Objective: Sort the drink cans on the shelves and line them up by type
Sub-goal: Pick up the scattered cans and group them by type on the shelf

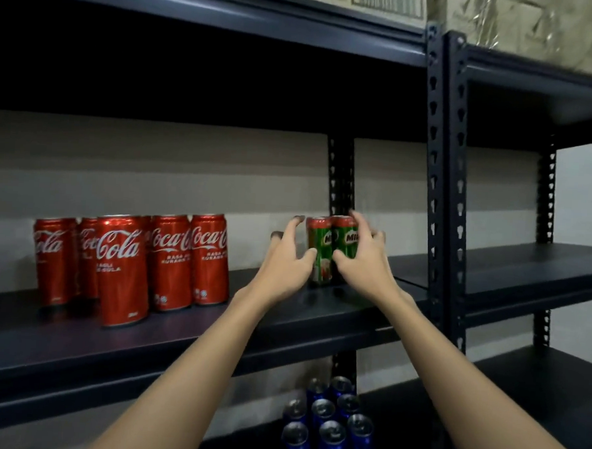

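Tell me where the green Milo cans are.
Head view: the Milo cans stand right of the Coca-Cola cans on the middle shelf, between both hands.

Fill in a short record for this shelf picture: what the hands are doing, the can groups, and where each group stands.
left hand: open, fingers spread beside the green cans
right hand: wraps the green cans
red cans: grouped at left, middle shelf
green cans: two, upright, touching, same shelf
blue cans: clustered on the shelf below
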